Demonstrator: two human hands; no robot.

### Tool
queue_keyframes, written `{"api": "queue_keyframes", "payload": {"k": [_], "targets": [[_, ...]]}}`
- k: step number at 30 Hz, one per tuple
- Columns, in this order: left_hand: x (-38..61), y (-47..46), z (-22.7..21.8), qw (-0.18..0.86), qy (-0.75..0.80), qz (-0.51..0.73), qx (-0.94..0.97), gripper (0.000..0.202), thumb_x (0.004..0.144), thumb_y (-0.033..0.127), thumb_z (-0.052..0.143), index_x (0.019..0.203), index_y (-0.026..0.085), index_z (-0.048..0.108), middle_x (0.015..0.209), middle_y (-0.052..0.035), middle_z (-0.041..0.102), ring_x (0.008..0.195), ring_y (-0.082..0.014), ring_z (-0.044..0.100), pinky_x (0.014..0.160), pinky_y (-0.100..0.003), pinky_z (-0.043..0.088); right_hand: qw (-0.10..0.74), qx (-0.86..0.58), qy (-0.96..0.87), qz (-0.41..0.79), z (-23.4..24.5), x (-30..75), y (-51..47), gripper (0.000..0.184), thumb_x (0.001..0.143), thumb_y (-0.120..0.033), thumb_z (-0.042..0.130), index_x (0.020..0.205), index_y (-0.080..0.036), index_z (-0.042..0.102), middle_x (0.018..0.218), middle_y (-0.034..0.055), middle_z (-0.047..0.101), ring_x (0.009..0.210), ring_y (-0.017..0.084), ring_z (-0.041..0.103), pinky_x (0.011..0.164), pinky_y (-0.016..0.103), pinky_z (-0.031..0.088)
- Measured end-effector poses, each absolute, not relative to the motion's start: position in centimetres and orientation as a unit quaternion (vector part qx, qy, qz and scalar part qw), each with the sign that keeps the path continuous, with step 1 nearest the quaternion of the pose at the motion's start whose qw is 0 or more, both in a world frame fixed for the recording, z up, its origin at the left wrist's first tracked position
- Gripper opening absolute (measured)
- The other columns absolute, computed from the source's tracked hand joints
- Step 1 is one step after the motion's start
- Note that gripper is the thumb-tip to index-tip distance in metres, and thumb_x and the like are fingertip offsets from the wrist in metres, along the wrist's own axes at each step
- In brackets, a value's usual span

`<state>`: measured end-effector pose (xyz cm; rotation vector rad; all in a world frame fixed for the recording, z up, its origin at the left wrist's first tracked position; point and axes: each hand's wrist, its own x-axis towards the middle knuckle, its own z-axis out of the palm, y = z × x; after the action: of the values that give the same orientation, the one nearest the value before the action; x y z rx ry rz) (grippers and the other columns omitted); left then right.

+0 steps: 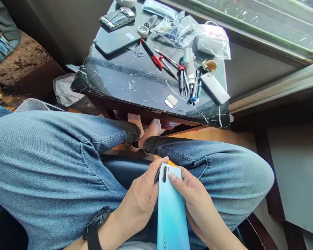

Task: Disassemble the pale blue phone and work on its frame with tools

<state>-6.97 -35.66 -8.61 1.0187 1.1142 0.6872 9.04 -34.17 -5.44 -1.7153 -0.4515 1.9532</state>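
Observation:
A light blue phone (pixel 172 211) lies back-up between my knees, its camera strip at the top. My left hand (pixel 142 199), with a black watch on the wrist, grips its left edge, thumb up by the camera. My right hand (pixel 195 201) holds the right edge, a finger laid across the top of the back. A small orange piece (pixel 173 163), perhaps a pick, shows just above the phone's top edge. Both hands are closed around the phone, over my lap in blue jeans.
A black marble table (pixel 125 80) stands ahead with a dark phone (pixel 116 40), an opened phone (pixel 117 18), a tape roll (pixel 143 31), screwdrivers (pixel 184 78), a white phone back (pixel 215 88), a small card (pixel 171 101) and plastic bags (pixel 212 40). A window ledge runs at right.

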Motion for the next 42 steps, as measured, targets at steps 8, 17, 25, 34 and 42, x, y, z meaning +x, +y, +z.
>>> {"api": "queue_keyframes", "payload": {"k": [8, 17, 25, 34, 42], "targets": [[-7.9, -35.3, -8.6, 0.637, 0.516, 0.294, 0.491, 0.051, 0.099, 0.043, 0.053, 0.148, 0.037, 0.046, 0.152, 0.0003, 0.052, 0.125, -0.0227, 0.061, 0.084, -0.029, 0.060, 0.282, -0.607, -0.153, 0.727, -5.1, 8.9, -34.1, 0.042, 0.080, -0.046, 0.080, 0.113, -0.021, 0.069, 0.102, 0.0053, 0.071, 0.084, 0.020, 0.063, 0.074, 0.029, 0.052], [-7.3, -35.8, -8.6, 0.523, 0.551, 0.284, 0.585, 0.050, 0.100, 0.032, 0.051, 0.149, 0.038, 0.042, 0.154, 0.0053, 0.050, 0.139, -0.0172, 0.050, 0.113, -0.032, 0.046, 0.303, -0.587, -0.126, 0.740, -4.7, 8.9, -33.9, 0.050, 0.071, -0.032, 0.087, 0.115, -0.022, 0.066, 0.097, 0.0029, 0.069, 0.084, 0.019, 0.063, 0.074, 0.027, 0.051], [-6.2, -36.6, -8.7, 0.566, 0.515, 0.302, 0.568, 0.056, 0.098, 0.019, 0.048, 0.151, 0.034, 0.035, 0.152, -0.0002, 0.052, 0.133, -0.0174, 0.056, 0.113, -0.031, 0.045, 0.303, -0.562, -0.117, 0.761, -4.9, 9.5, -33.8, 0.037, 0.072, -0.034, 0.088, 0.099, -0.020, 0.067, 0.087, -0.0001, 0.064, 0.076, 0.015, 0.058, 0.071, 0.025, 0.047], [-6.4, -36.2, -7.9, 0.687, 0.409, 0.282, 0.529, 0.055, 0.102, 0.020, 0.039, 0.154, 0.029, 0.024, 0.160, -0.0095, 0.039, 0.140, -0.0234, 0.047, 0.119, -0.041, 0.038, 0.279, -0.580, -0.113, 0.757, -4.4, 10.1, -33.9, 0.052, 0.062, -0.040, 0.094, 0.099, -0.018, 0.064, 0.086, 0.0007, 0.065, 0.074, 0.015, 0.057, 0.067, 0.025, 0.048], [-6.0, -36.6, -8.3, 0.695, 0.422, 0.280, 0.510, 0.052, 0.104, 0.022, 0.039, 0.153, 0.031, 0.024, 0.162, -0.0072, 0.036, 0.140, -0.0214, 0.047, 0.120, -0.039, 0.037, 0.278, -0.568, -0.109, 0.767, -4.3, 10.3, -34.1, 0.049, 0.067, -0.038, 0.092, 0.101, -0.017, 0.063, 0.088, 0.0010, 0.064, 0.075, 0.014, 0.057, 0.068, 0.024, 0.049]]}}
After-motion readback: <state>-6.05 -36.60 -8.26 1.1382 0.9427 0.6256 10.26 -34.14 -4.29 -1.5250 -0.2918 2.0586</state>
